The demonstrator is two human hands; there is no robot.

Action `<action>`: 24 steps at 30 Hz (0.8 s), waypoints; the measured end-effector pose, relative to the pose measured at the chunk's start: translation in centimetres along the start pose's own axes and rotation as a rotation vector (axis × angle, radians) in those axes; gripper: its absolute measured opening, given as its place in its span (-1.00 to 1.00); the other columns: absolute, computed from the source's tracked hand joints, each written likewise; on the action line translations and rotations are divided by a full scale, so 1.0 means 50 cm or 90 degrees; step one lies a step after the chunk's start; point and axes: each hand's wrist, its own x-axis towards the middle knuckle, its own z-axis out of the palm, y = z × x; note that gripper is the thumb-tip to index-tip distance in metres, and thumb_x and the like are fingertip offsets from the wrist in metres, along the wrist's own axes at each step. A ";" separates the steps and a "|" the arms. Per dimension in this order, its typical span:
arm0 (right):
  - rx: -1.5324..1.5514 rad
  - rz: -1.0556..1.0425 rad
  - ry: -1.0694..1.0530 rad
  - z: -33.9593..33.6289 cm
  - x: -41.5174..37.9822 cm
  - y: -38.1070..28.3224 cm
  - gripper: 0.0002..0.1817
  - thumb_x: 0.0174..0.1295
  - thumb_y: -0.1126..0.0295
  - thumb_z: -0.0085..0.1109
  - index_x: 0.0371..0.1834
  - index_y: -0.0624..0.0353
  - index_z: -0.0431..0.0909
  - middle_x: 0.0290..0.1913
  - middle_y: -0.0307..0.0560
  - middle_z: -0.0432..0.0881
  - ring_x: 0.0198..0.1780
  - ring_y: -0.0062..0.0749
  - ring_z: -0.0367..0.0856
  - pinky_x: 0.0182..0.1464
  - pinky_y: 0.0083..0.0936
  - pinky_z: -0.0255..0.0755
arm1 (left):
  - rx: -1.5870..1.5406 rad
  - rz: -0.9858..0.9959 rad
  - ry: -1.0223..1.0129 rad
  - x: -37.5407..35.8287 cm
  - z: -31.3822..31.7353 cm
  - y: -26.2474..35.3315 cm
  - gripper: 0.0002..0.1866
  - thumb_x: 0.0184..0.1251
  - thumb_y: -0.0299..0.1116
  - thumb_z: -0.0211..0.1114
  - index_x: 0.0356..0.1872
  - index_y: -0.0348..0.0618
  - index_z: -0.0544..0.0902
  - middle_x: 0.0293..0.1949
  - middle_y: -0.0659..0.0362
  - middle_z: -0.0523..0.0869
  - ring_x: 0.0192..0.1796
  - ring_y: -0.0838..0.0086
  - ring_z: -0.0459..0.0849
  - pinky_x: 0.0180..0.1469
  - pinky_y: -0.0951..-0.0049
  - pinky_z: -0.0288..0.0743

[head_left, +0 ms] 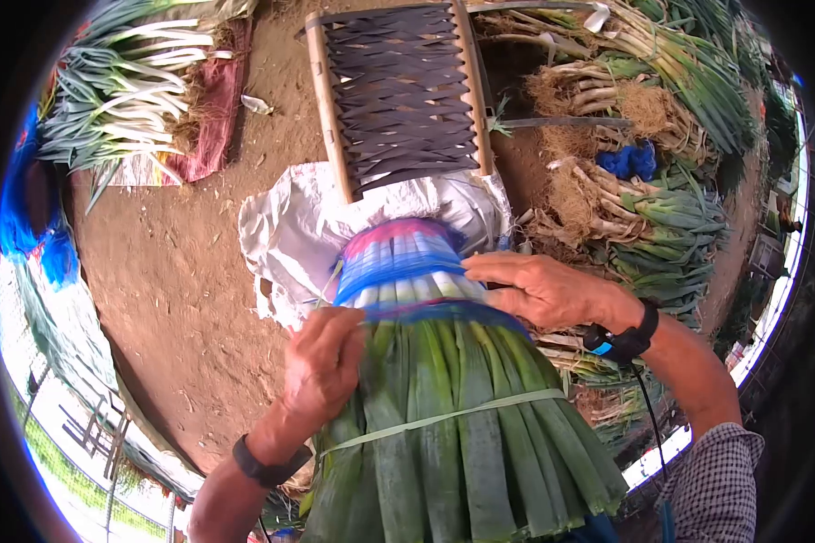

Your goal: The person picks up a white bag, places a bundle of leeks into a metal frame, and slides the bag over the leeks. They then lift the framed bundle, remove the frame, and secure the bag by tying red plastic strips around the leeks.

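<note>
A big bundle of leeks (453,407) lies in front of me, leaves toward me and white stems pointing away. A blue and pink band (398,258) wraps the stem end, and a thin pale strap (444,418) ties the green leaves. My left hand (321,366) grips the left edge of the bundle just below the band. My right hand (539,288) lies flat on the right side of the band, fingers pointing left. Both wrists wear black straps.
Under the stem end lies a white sack (285,240) on bare dirt (167,271). A wooden frame with dark woven strips (398,90) stands beyond it. Piles of untrimmed leeks (643,208) lie to the right, trimmed leeks (122,86) at far left.
</note>
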 end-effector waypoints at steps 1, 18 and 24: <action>-0.003 0.042 -0.017 0.003 -0.022 0.009 -0.45 0.42 0.09 -0.01 0.25 0.37 0.41 0.35 0.25 0.38 0.37 0.07 0.34 0.40 -0.21 0.23 | 0.049 -0.014 0.016 0.001 -0.015 0.012 -0.77 0.27 -0.57 0.21 -0.06 -0.28 0.58 -0.14 -0.06 0.64 -0.09 0.03 0.63 -0.03 0.18 0.50; 0.172 0.111 -0.026 0.032 0.043 0.177 -0.40 0.48 0.01 -0.11 0.34 0.30 0.34 0.30 0.18 0.46 0.30 -0.08 0.45 0.32 -0.27 0.33 | -0.098 -0.203 -0.454 -0.022 0.062 -0.010 -0.20 0.50 0.12 -0.10 0.41 -0.48 0.14 0.44 -0.31 0.15 0.52 -0.05 0.07 0.52 0.13 -0.08; -0.054 0.146 -0.281 0.160 0.186 0.308 -0.37 0.47 -0.01 -0.20 0.34 0.34 0.31 0.29 0.27 0.44 0.29 0.07 0.43 0.33 -0.23 0.28 | -0.099 -0.174 -0.475 -0.026 0.072 -0.016 -0.23 0.48 0.07 -0.02 0.36 -0.54 0.21 0.40 -0.34 0.20 0.48 -0.10 0.15 0.50 0.13 -0.01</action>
